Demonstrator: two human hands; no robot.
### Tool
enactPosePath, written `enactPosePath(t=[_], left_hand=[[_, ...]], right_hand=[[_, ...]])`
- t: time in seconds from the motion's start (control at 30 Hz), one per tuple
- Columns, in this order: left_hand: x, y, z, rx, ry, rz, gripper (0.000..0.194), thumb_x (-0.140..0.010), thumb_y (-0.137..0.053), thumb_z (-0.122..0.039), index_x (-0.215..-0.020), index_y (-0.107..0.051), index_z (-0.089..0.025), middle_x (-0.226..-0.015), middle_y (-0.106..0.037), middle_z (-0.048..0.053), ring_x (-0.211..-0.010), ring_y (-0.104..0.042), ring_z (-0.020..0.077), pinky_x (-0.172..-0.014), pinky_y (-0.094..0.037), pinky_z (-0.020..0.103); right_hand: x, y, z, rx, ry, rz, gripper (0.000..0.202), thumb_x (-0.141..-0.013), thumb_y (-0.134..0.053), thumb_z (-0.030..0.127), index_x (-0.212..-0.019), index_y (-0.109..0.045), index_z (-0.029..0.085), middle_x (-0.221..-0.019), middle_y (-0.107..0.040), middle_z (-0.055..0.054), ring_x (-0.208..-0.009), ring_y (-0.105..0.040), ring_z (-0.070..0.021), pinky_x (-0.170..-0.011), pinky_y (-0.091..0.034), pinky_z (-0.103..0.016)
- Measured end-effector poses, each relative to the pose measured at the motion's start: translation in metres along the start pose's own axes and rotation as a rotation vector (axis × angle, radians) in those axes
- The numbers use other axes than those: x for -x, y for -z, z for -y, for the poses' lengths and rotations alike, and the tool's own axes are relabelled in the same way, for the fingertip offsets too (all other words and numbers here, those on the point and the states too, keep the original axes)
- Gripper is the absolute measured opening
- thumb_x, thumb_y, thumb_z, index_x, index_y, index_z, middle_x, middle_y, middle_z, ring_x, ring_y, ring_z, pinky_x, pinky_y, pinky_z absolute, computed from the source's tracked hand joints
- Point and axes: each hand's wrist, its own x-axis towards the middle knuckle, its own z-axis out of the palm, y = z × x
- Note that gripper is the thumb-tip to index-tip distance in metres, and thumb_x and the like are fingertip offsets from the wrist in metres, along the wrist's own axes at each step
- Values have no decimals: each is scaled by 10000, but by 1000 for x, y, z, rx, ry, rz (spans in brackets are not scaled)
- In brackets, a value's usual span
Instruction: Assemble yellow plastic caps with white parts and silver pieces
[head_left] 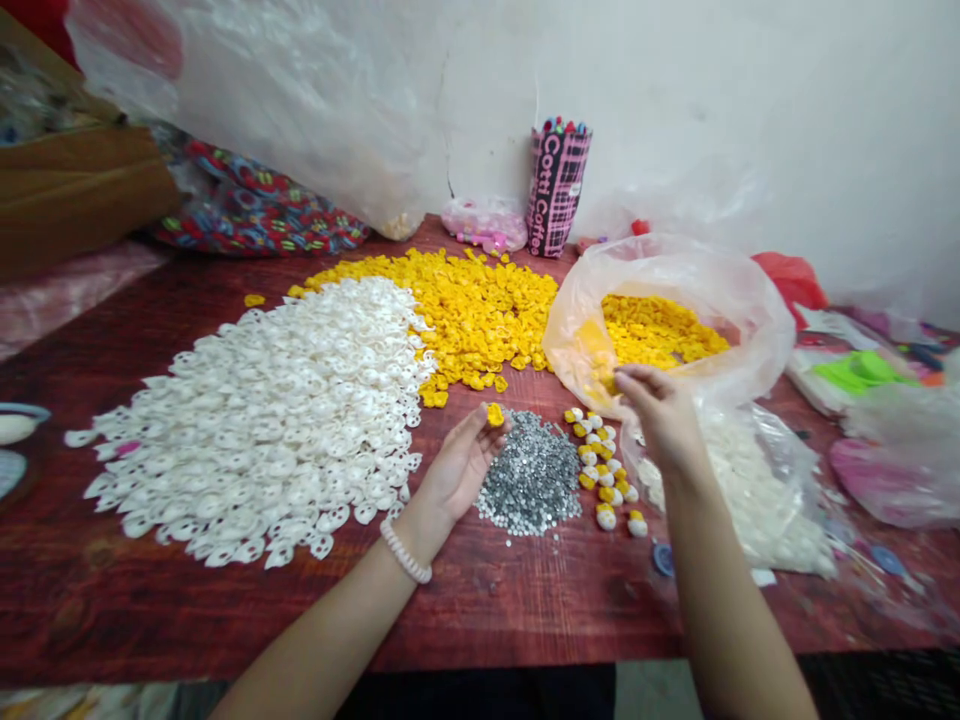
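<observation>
Red-stained boards [585,615] ran across the lower frame beneath a pale wall [697,110]. Near the middle, the left hand [456,462] had its fingers drawn narrow around one yellow piece [495,415], held at the left upper edge of a heap of silvery discs [529,475]. That piece was too small for its long axis to be told.

Right of centre, the right hand [664,415] was at the near left side of a clear plastic bag [761,300], thumb and fingers brought close together — whether they pinched film or a piece, I could not tell. From those fingertips the loose yellow pieces [664,335] lay up and slightly to the right, within the bag's wide mouth, so the right hand was clearly the nearer to them. The left hand was well apart from the bag, to its lower left — with joined yellow-and-white pieces [604,465] between the two forearms.
</observation>
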Motion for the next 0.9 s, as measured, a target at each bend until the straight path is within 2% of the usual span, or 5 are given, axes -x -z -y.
enactPosePath(t=[0.13,0.27,0.4,0.7,0.9], left_hand=[[3,-2,-2,45,19,27,204,-726,-688,-312,-750,-635,-116,-711,-667,30,-697,-636,116,-660,-506,205],[7,-3,-4,58,53,1,252,-720,-677,-379,-745,-628,-134,-699,-646,16,-669,-621,114,-629,-490,219],[6,-2,-4,78,-43,-32,208,-683,-716,-320,-726,-621,-141,-704,-642,8,-704,-619,113,-693,-481,227],[6,-5,0,133,28,-11,217,-658,-736,-317,-701,-613,-143,-684,-640,12,-773,-628,148,-728,-480,254],[6,-4,-2,192,87,-55,180,-691,-714,-302,-710,-614,-154,-725,-653,7,-712,-627,120,-712,-488,254]], right_hand=[[71,-70,7,-409,-260,385,225,-716,-669,378,-839,-646,191,-765,-663,-11,-614,-597,-115,-520,-494,-228],[101,-111,5,-221,-40,431,143,-794,-592,324,-851,-639,202,-791,-670,-23,-682,-623,-159,-611,-531,-300],[105,-112,1,184,419,362,137,-845,-537,228,-933,-642,220,-946,-676,-68,-929,-615,-211,-845,-496,-387],[89,-85,-1,508,843,547,368,-874,-449,122,-1239,-490,144,-1080,-662,-130,-959,-634,-219,-819,-525,-370],[97,-87,-3,166,705,640,409,-864,-422,85,-1240,-459,240,-1153,-623,-58,-1051,-594,-151,-890,-506,-328]])
